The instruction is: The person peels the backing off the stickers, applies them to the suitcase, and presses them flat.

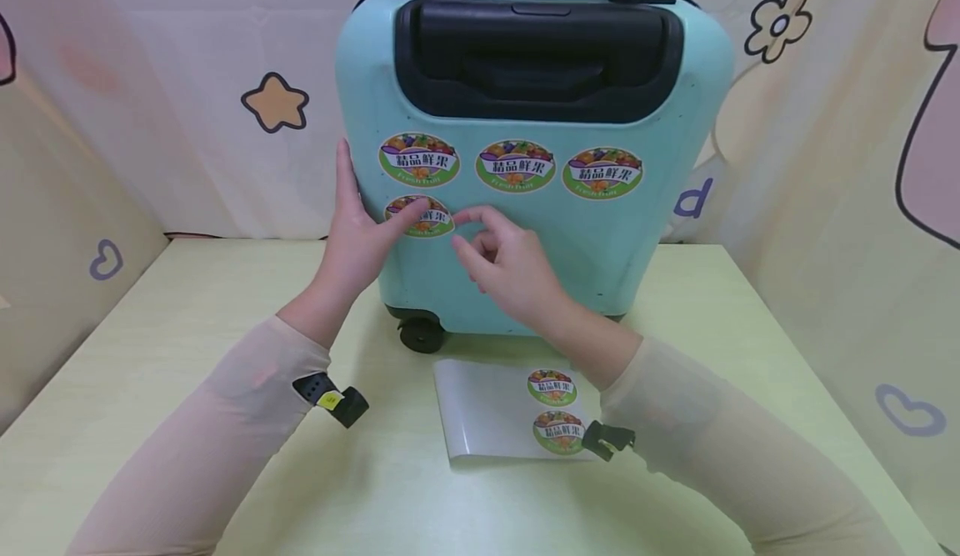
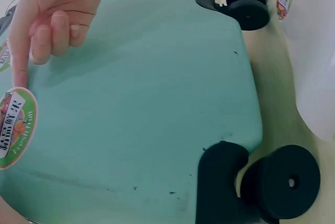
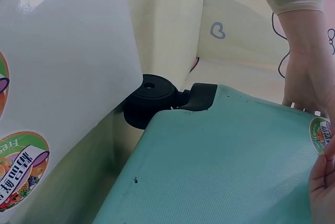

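Observation:
A light blue suitcase [image 1: 525,247] stands upright on the table, with three oval fruit stickers in a row and a fourth sticker [image 1: 437,224] below the leftmost one. My left hand [image 1: 354,235] lies against the suitcase's left edge, fingers along its side, and the thumb presses on the fourth sticker. From the right, my right hand [image 1: 513,268] touches that sticker's right edge with an extended index finger. In the left wrist view the other fingers [image 2: 60,30] of this hand are bent in. The thumb partly covers the sticker's print in the head view.
A glossy white sticker sheet [image 1: 480,414] with two oval stickers [image 1: 552,387] lies on the table [image 1: 360,489] before the suitcase, near the right forearm. A black wheel [image 1: 422,333] shows at the suitcase's lower left. Patterned cloth [image 1: 187,122] hangs behind and at both sides.

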The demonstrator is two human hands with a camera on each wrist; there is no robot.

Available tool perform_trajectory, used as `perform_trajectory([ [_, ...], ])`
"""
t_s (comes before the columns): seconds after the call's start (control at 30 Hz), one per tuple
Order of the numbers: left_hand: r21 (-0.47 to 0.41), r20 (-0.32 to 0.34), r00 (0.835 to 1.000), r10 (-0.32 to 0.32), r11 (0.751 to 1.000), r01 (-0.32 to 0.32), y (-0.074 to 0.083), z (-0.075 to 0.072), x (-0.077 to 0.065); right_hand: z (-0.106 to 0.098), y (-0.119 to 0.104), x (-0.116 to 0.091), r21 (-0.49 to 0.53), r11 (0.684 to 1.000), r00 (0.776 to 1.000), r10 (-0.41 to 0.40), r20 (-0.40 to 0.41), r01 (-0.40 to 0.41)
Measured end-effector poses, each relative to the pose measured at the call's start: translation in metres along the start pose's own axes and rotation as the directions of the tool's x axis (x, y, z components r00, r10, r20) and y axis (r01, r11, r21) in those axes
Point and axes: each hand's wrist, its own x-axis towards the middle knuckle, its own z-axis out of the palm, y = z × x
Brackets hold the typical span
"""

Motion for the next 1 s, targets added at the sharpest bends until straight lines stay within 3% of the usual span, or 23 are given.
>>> perform_trajectory([
  [0.2,0.051,0.015,1.000,0.018,0.999,-0.019,0.009,0.003,-0.009,0.000,0.000,-0.001,-0.009,1.000,1.000,-0.005,0.002,0.005],
  [0.4,0.152,0.001,1.000,0.009,0.988,-0.009,-0.009,0.002,-0.007,-0.001,0.001,-0.001,-0.013,1.000,1.000,-0.002,-0.003,0.002],
  [0.57,0.252,-0.025,0.997,0.079,0.965,-0.071,-0.024,0.000,-0.004,-0.001,0.001,-0.001,-0.012,1.000,1.000,-0.004,0.001,0.004],
  [0.73,0.380,-0.023,0.991,0.132,0.918,-0.113,-0.029,0.002,-0.005,-0.001,0.001,-0.002,-0.008,1.000,1.000,-0.008,-0.003,0.008],
  [0.8,0.388,-0.025,0.989,0.143,0.914,-0.122,-0.029,0.002,-0.006,-0.001,0.001,-0.002,-0.003,1.000,1.000,-0.003,0.000,0.003],
  [1.0,0.327,-0.038,0.986,0.160,0.935,-0.139,-0.027,0.001,-0.004,-0.001,0.001,-0.002,0.005,1.000,1.000,0.015,0.005,-0.015],
])
